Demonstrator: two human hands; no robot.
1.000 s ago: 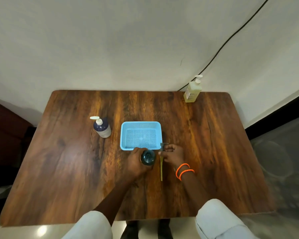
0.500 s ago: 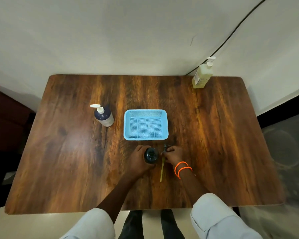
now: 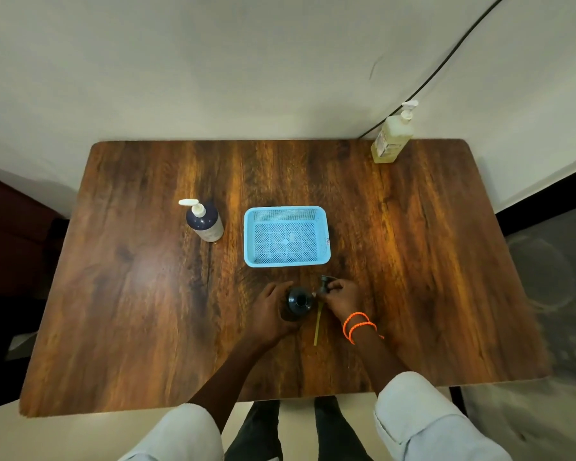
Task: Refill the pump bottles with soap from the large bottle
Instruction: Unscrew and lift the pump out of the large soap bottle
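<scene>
A dark pump bottle (image 3: 299, 302) stands open-necked near the table's front middle, and my left hand (image 3: 270, 312) grips its side. My right hand (image 3: 340, 296) holds the removed dark pump head (image 3: 325, 283) just right of the bottle; its yellowish dip tube (image 3: 318, 326) lies along the wood toward me. A second dark bottle with a white pump (image 3: 204, 221) stands left of the blue basket (image 3: 286, 261). A pale yellow soap bottle with a white pump (image 3: 392, 136) stands at the far right corner.
The brown wooden table (image 3: 130, 294) meets a white wall at its far edge. A black cable (image 3: 446, 59) runs down the wall behind the yellow bottle. The basket holds nothing. My knees show below the near edge.
The camera has tilted, so the table sits lower and more centred in view. Both hands stay at the bottle and pump head with little movement.
</scene>
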